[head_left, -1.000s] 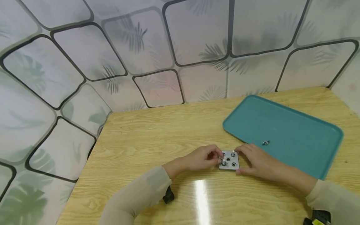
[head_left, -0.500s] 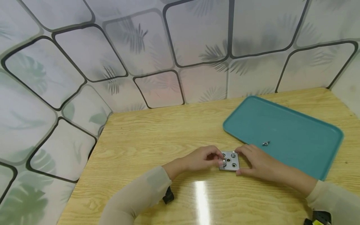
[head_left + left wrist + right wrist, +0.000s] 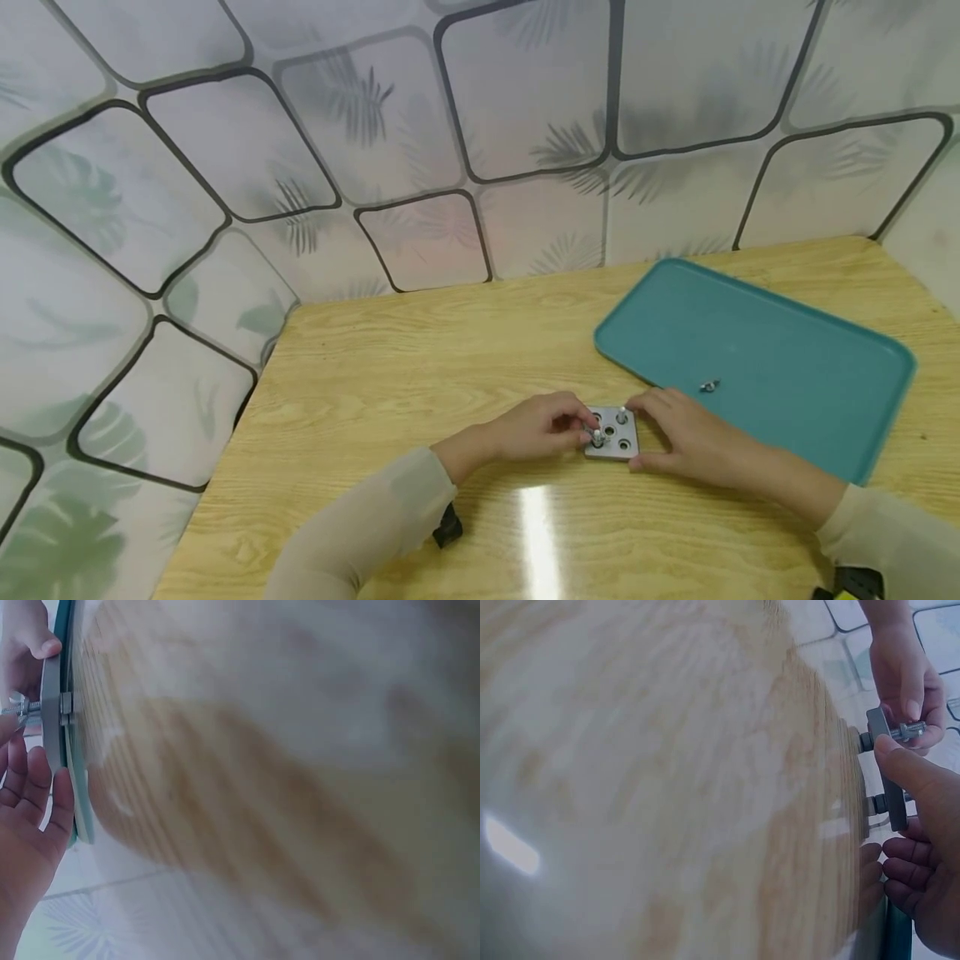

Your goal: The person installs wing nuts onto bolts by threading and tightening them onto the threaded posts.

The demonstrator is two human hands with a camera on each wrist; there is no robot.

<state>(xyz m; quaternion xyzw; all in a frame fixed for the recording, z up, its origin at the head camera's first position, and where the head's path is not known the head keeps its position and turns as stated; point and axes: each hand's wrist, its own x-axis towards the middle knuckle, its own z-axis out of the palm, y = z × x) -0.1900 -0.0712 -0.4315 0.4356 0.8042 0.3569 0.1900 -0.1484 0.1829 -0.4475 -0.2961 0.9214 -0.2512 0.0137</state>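
A square metal plate (image 3: 617, 449) with several holes stands slightly raised off the table on bolt heads and nuts. Two bolts stick up through it: one at the far right corner (image 3: 622, 416), the other near left. My left hand (image 3: 536, 427) pinches a small wing nut (image 3: 599, 437) on the near-left bolt with thumb and forefinger. Its fingers partly hide the nut. My right hand (image 3: 693, 437) grips the plate's right side between thumb and forefinger. In the right wrist view, the right thumb (image 3: 904, 763) lies on the plate's edge (image 3: 891, 787).
Beyond the right hand lies a teal tray (image 3: 795, 354), with another small wing nut (image 3: 709, 386) on it. The wooden table (image 3: 420, 350) meets a patterned wall covering (image 3: 540, 221) at the back and left.
My left fingers have shifted a little around the wing nut on the near-left bolt. The right hand and plate keep their places; the whole head view has drifted slightly.
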